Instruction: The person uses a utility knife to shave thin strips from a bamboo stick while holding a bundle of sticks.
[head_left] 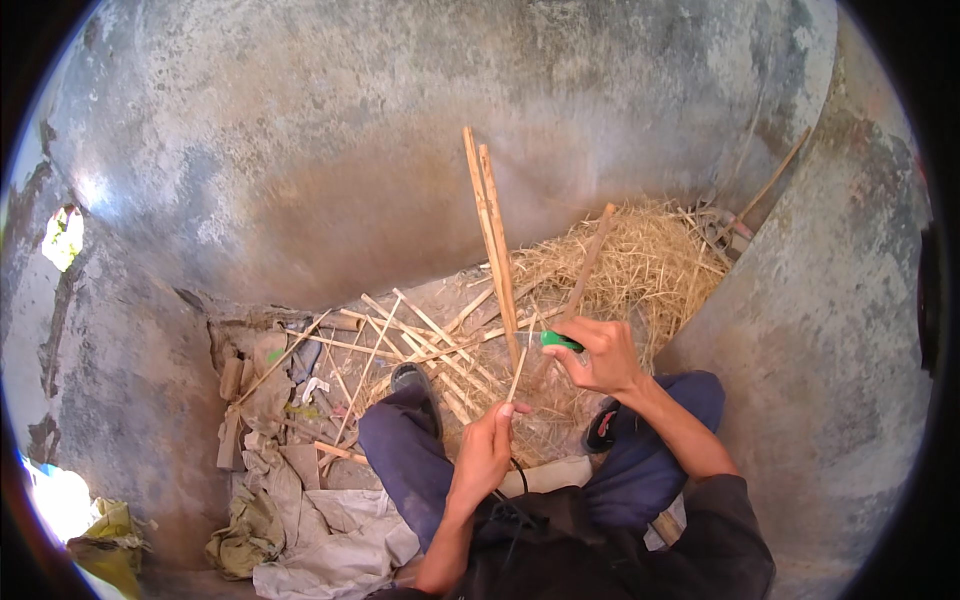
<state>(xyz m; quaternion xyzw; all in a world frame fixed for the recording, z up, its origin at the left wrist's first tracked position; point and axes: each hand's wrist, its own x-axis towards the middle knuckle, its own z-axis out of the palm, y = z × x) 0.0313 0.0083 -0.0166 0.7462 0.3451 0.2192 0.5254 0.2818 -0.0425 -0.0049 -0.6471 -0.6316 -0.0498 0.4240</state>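
My left hand (486, 445) is closed round a thin pale stick (517, 378), which slants up and slightly right from the fingers. My right hand (597, 355) grips a green-handled knife (561, 341), its thin blade pointing left across the stick's upper end. Whether blade and stick touch, I cannot tell. Just beyond both hands, two long wooden strips (487, 215) stand close together, leaning up and a little left. A browner wooden stake (589, 262) rises slanting behind my right hand.
Crossed sticks (430, 345) litter the floor ahead, left of a heap of straw-like shavings (645, 255). Crumpled pale sacking (335, 530) lies left of my legs, with brick pieces (230, 440) beyond. Grey plastered walls (300, 150) enclose the spot closely. A thin rod (776, 174) leans at the right corner.
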